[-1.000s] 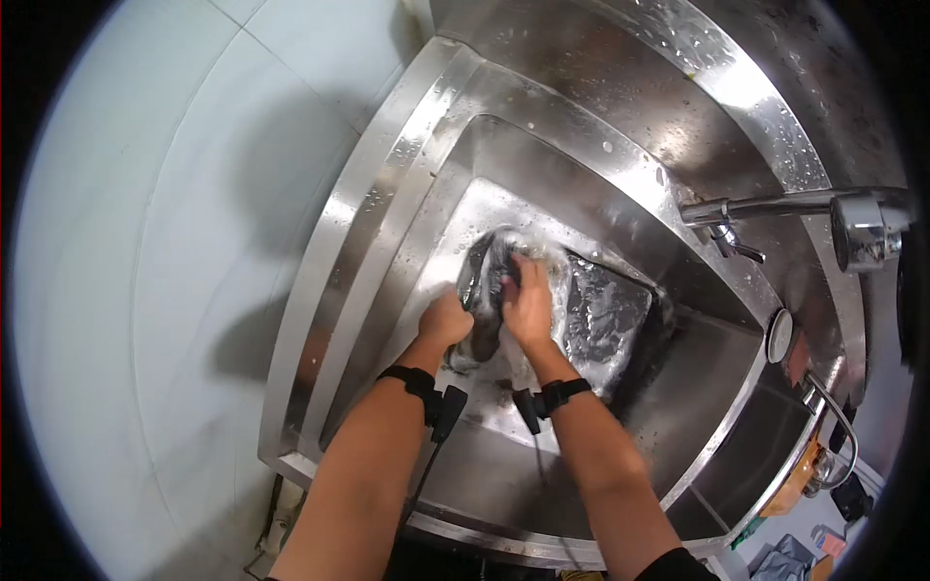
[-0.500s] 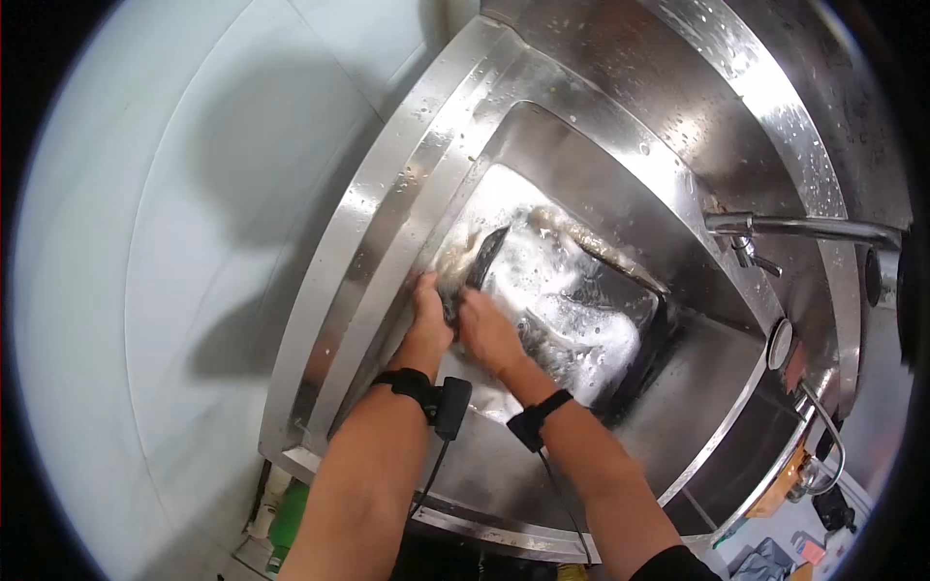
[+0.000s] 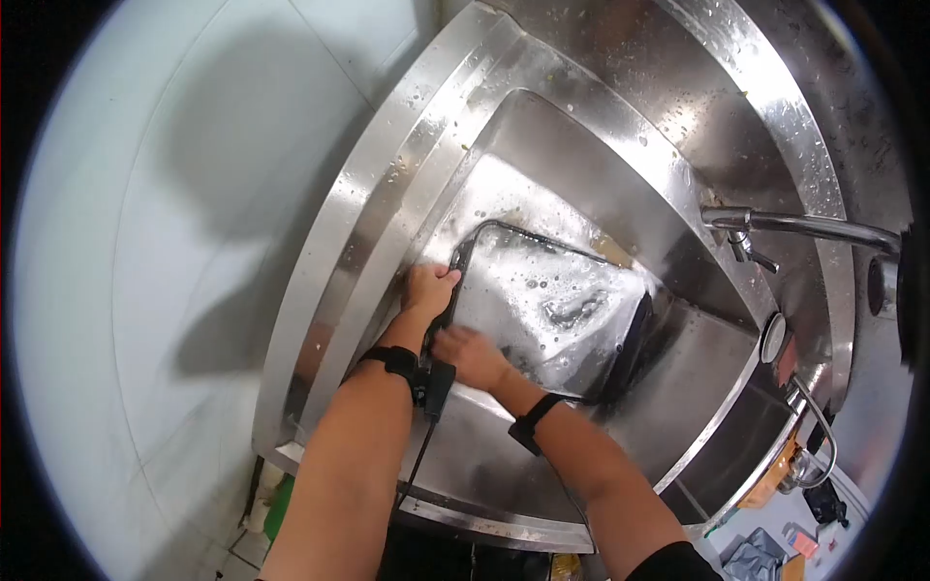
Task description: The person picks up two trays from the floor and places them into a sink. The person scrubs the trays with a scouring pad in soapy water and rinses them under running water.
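A rectangular, black-rimmed, tray-like thing (image 3: 634,334) lies in the sink basin, with foamy water and bubbles over its shiny middle. My left hand (image 3: 429,289) is closed on its left rim, thumb on top. Lower along that same side, my right hand (image 3: 470,358) is curled, its fingertips blurred by motion. Whatever it may hold is hidden under the fingers. Each wrist wears a black strap with a small box and cable.
The steel sink (image 3: 363,208) has a wet raised rim. A faucet (image 3: 809,225) reaches in from the right, with a round metal lid-like disc (image 3: 773,337) below it. White tiled wall (image 3: 184,242) stands left. Several small items (image 3: 765,562) lie at lower right.
The tray-like thing's dark outline shows more clearly, with less water swirling over it. My left hand has shifted slightly up its left side; my right hand has moved down and left.
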A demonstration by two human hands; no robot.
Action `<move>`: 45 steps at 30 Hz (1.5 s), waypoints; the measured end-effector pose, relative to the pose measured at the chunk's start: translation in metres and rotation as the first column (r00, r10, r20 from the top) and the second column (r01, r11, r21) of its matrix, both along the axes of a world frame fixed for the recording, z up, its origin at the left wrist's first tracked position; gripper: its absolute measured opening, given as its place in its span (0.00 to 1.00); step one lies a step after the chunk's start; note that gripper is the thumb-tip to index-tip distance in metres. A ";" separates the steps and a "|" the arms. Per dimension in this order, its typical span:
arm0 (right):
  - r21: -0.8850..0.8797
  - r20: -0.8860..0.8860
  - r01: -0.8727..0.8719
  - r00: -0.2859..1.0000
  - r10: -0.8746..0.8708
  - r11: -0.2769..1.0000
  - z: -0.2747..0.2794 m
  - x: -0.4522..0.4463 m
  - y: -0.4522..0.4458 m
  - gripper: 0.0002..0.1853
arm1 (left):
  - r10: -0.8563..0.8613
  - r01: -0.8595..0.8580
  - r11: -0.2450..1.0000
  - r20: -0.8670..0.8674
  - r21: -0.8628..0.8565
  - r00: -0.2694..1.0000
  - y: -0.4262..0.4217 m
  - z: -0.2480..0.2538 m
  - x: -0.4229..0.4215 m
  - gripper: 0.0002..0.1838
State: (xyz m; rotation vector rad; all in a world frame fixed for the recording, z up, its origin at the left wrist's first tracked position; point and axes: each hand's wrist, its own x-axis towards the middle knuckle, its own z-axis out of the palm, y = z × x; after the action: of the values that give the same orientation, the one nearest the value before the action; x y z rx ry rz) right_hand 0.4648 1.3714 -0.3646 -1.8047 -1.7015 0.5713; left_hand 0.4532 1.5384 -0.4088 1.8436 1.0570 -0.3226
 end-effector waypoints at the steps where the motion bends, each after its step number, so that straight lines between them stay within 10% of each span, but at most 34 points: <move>1: 0.003 -0.013 0.112 0.994 -0.112 0.994 0.000 0.007 0.006 0.09 | -0.004 0.003 0.998 0.029 0.056 1.000 0.000 0.002 0.004 0.18; 6: 0.007 0.054 0.647 0.761 -0.646 0.763 -0.007 0.046 0.016 0.07 | 0.019 -0.020 1.000 -0.069 -0.022 0.997 0.000 0.006 0.008 0.21; 8: 0.197 0.195 0.563 0.780 -0.595 0.803 -0.027 0.078 0.021 0.10 | -0.057 0.046 0.995 -0.135 -0.084 0.989 0.000 0.036 0.016 0.21; 13: -0.007 0.108 0.862 0.505 -0.856 0.507 -0.001 0.136 0.050 0.12 | -0.015 0.016 0.996 -0.009 0.087 1.000 -0.031 0.013 -0.008 0.23; 20: -0.018 0.085 0.406 0.911 -0.403 0.914 0.005 0.104 0.059 0.07 | -0.177 0.206 0.977 -0.310 0.062 0.934 -0.024 0.069 0.018 0.19; 24: 0.038 0.247 0.442 0.865 -0.437 0.896 -0.003 0.145 0.046 0.06 | -0.171 0.228 0.966 -0.363 0.120 0.916 -0.027 0.079 0.021 0.16; 31: -0.068 0.469 0.855 0.481 -0.740 0.513 0.008 0.163 -0.039 0.16 | -0.145 0.217 0.958 -0.338 0.186 0.930 -0.025 0.074 0.019 0.14; 36: -0.021 0.342 0.645 0.723 -0.601 0.764 0.009 0.156 0.043 0.14 | -0.265 0.343 0.932 -0.423 0.119 0.867 -0.027 0.080 0.031 0.18; 45: -0.084 0.570 0.680 0.632 -0.525 0.728 -0.006 0.193 -0.093 0.10 | -0.222 0.286 0.953 -0.420 0.095 0.880 -0.023 0.077 0.022 0.24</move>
State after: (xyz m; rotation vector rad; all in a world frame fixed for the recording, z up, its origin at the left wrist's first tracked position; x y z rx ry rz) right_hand 0.6575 1.2781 -0.3704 -2.7755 -1.1653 0.0216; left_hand 0.4752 1.5152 -0.3313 2.1170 1.1371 -0.8317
